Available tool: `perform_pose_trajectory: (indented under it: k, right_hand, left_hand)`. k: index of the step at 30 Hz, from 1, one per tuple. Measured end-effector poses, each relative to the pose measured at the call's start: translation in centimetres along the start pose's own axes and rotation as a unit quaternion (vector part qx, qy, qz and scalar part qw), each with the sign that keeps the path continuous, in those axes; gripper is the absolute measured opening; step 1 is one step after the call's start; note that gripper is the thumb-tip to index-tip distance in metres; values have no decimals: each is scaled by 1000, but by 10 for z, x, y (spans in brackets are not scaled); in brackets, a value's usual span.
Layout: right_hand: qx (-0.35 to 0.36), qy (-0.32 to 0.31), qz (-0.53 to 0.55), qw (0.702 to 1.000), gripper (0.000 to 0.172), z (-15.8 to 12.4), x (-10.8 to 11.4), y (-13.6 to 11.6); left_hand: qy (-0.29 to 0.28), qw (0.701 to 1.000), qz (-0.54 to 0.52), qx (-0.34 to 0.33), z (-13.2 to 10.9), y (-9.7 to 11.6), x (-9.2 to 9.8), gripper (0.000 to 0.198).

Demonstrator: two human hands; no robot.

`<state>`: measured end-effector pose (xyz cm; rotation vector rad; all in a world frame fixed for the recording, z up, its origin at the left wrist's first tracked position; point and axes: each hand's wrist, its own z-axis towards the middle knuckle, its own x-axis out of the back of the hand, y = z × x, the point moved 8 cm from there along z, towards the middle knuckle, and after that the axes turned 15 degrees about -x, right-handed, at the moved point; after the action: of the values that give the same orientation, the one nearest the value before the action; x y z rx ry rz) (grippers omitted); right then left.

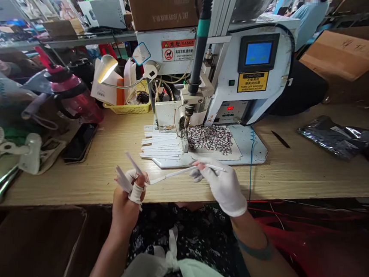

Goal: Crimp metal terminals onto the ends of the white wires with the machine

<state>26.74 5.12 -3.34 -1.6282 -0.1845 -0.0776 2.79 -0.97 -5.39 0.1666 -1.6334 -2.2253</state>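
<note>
My left hand point(130, 190), with white wrapping on its fingers, is closed on several narrow white strips point(123, 179) that stick out to the upper left. From its fingertips a thin white strip point(177, 172) runs over to my right hand point(222, 182), which wears a white glove with bare fingertips showing. The right fingers pinch near the strip's far end, beside a slim white stick-like piece point(216, 167) whose kind I cannot make out. Just beyond, more white strips point(163, 145) lie fanned on the machine's base, next to a heap of small white, red and dark pieces point(212, 138).
A white machine point(190, 104) with a blue screen point(258, 53) stands ahead. On the left are a phone point(80, 142), wrenches point(2, 183), a pink bottle point(75, 90) and a yellow basket point(129, 108). A dark bag point(340, 135) lies right. Another person point(307, 20) sits behind.
</note>
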Motion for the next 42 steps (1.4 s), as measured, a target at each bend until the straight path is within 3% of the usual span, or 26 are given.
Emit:
perform_pose_trajectory:
  k: [3,5,7,9,10,12,16,19,21,23,27,29,32,34,36,39,42]
  right_hand:
    - [-2,99,112,989,21,1,39,-3]
    - [16,126,115,985,22,-3,46,-8]
    - [6,-22,48,999,25,-5,10,-10]
    - [28,-139,-13,990,32,-13,-27,-13]
    - [53,-155,-41,986,33,-16,-39,-15]
    - [86,-115,-80,986,30,-14,-45,-18]
    - [84,38,-56,994,30,-2,-8,-19]
    - [126,35,-54,990,28,-5,2,-30]
    - [139,-2,-38,990,24,-9,-7,-35]
    - [136,-27,-36,990,20,-10,-24,-35]
    - [155,-32,-115,981,9,-4,-61,-34]
    - [165,-46,-146,974,11,0,-73,-33]
    - [171,-71,-213,959,25,6,-84,-32]
    - [172,-91,-286,938,29,10,-94,-28]
    - [172,-117,-367,907,28,15,-106,-22]
    - [172,-116,-455,866,26,24,-115,-15]
    - [197,-99,-452,864,24,27,-109,-17]
  left_hand:
    - [78,992,-103,12,-1,5,8,27]
    - [79,994,-67,-21,-1,11,7,26]
    - [-8,998,18,-53,-2,14,-13,21]
    - [-102,989,75,-79,-6,12,-39,17]
    - [-136,983,83,-92,-9,11,-50,17]
    - [-153,978,92,-112,-9,11,-58,19]
    - [-8,987,111,-118,6,13,-20,20]
    - [72,987,60,-132,13,16,1,16]
    - [59,985,35,-156,14,19,-6,14]
    - [13,984,18,-177,12,20,-26,16]
    - [-42,986,28,-156,6,4,-57,25]
    - [-30,989,56,-137,8,-7,-54,30]
    - [18,987,83,-137,17,-15,-33,33]
    - [21,984,107,-140,26,-15,-19,32]
    - [-9,981,139,-134,38,-13,-10,31]
    - [-97,963,213,-137,63,-6,-10,32]
    - [-218,893,364,-146,90,-2,-26,32]
